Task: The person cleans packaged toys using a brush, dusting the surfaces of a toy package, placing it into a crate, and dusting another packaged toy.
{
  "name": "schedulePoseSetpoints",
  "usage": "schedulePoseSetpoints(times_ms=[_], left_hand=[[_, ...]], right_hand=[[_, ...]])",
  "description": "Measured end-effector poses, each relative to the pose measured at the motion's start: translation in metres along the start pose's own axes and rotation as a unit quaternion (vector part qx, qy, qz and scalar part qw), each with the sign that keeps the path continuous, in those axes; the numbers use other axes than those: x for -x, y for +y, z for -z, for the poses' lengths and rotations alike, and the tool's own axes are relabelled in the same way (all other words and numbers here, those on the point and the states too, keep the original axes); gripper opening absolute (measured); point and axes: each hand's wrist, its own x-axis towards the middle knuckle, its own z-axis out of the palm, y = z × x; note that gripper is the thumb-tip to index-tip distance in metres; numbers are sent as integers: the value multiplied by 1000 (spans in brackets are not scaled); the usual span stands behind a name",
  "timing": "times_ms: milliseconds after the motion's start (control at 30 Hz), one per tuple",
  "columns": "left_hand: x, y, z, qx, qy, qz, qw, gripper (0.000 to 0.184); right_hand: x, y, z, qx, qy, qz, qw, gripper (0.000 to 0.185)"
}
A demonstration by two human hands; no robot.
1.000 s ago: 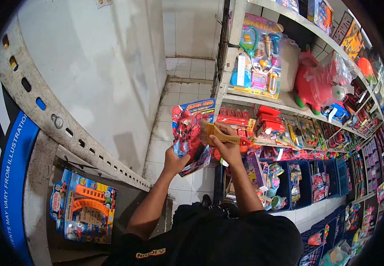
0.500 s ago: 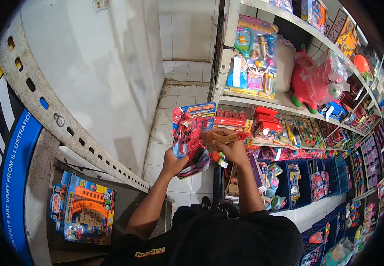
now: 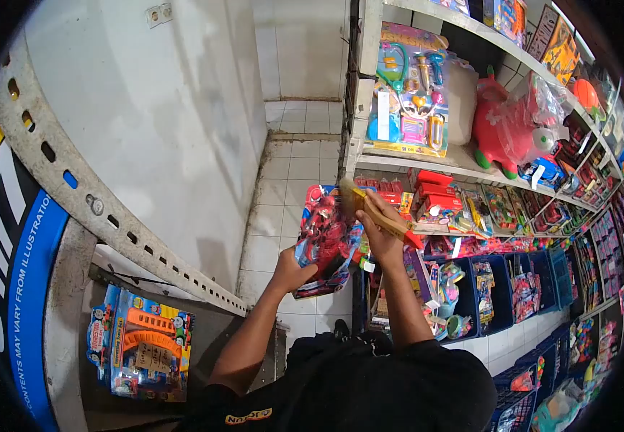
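My left hand (image 3: pixel 294 272) grips the lower left edge of a red and blue toy blister pack (image 3: pixel 324 241), which is tilted in front of me above the tiled floor. A red figure shows through its clear plastic. In my right hand (image 3: pixel 382 234) is a paintbrush (image 3: pixel 385 219) with a wooden handle and a red end. Its blurred bristles are at the upper right edge of the pack; I cannot tell whether they touch it.
At right, a shelf (image 3: pixel 442 164) carries a toy doctor set (image 3: pixel 414 93) and a red animal toy (image 3: pixel 496 126). Blue baskets (image 3: pixel 496 317) with toys stand below. A perforated metal strut (image 3: pixel 114 212) crosses the left side, near a packaged train track set (image 3: pixel 152 342).
The toy pack has shifted slightly right and down. The brush has turned and risen, with its bristles now at the pack's upper edge instead of across its middle.
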Motion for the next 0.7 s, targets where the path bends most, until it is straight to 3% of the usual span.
schedulePoseSetpoints(times_ms=[333, 467, 700], left_hand=[[-1, -2, 2, 34, 27, -22, 999, 35], [-3, -1, 5, 39, 27, -6, 999, 30], [-5, -13, 3, 106, 65, 0, 992, 28]], right_hand=[[-9, 9, 9, 132, 16, 113, 985, 41], [-12, 4, 13, 97, -14, 55, 994, 38], [-5, 13, 10, 92, -160, 103, 977, 37]])
